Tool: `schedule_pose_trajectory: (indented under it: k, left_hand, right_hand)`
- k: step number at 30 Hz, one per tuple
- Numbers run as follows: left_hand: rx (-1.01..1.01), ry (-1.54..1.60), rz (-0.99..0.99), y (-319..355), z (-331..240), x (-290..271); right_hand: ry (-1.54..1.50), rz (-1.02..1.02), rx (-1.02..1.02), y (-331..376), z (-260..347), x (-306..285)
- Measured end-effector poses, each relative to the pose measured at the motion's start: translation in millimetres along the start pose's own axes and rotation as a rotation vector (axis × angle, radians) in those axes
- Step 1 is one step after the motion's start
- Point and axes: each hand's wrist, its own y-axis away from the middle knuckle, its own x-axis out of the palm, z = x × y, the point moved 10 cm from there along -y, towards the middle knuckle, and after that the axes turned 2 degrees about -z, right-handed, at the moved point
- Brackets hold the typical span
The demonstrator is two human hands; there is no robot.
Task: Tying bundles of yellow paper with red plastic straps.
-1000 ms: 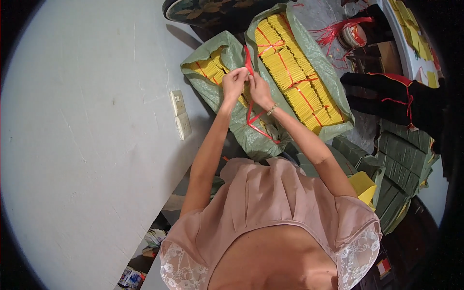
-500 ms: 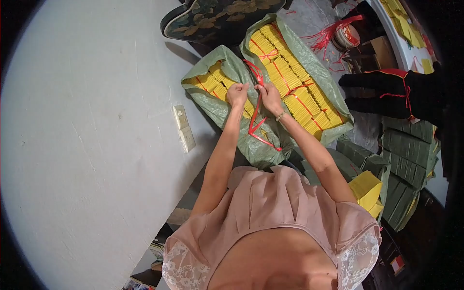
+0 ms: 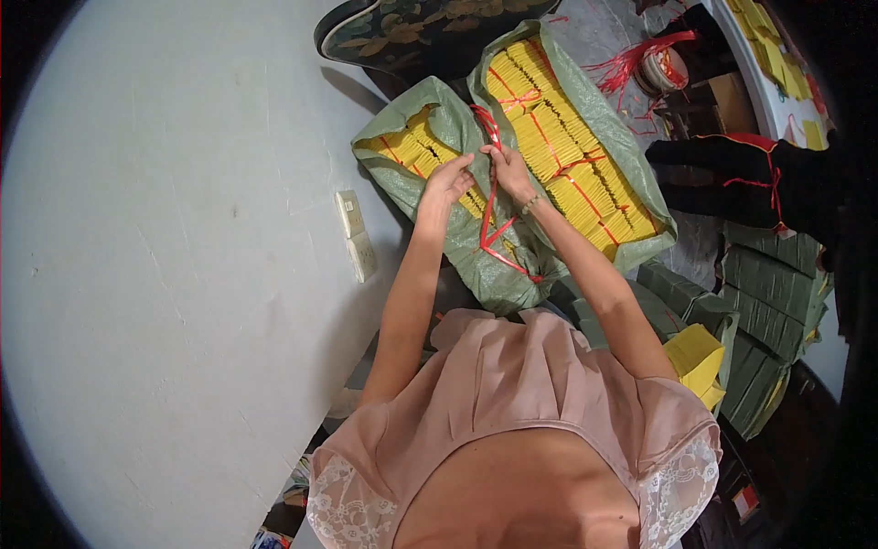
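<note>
Red string (image 3: 494, 215) pinched in both hands, left hand (image 3: 450, 181) and right hand (image 3: 508, 169) just above the green sack (image 3: 476, 261) (mid-knot, I'd guess); next, a firm pull.

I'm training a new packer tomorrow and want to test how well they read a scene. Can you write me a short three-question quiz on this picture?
1. True or false: both hands are at the red string between the two green woven sacks.
2. What fills the right sack? A) yellow paper bundles tied with red string B) loose green leaves C) white boxes
3. What is fixed to the white wall left of the left hand?

Key
1. True: the left hand and right hand meet at the string above the left sack.
2. A: the yellow bundles.
3. A pale wall socket plate.
</note>
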Motion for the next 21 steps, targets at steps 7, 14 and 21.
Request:
schedule_pose_trajectory:
  k: [7, 14, 21]
  left_hand:
    - [0.01, -0.161, -0.022, -20.6, -5.5, -3.5]
    - [0.168, -0.463, -0.237, -4.1, -23.6, 6.1]
    - [0.482, -0.849, -0.388, -34.5, -40.6, -19.1]
  right_hand:
    - [-0.009, -0.017, -0.007, 2.7, 2.6, 6.4]
    - [-0.124, -0.075, -0.009, 4.7, -5.9, -2.5]
    - [-0.06, -0.021, -0.049, 6.7, 12.8, 15.5]
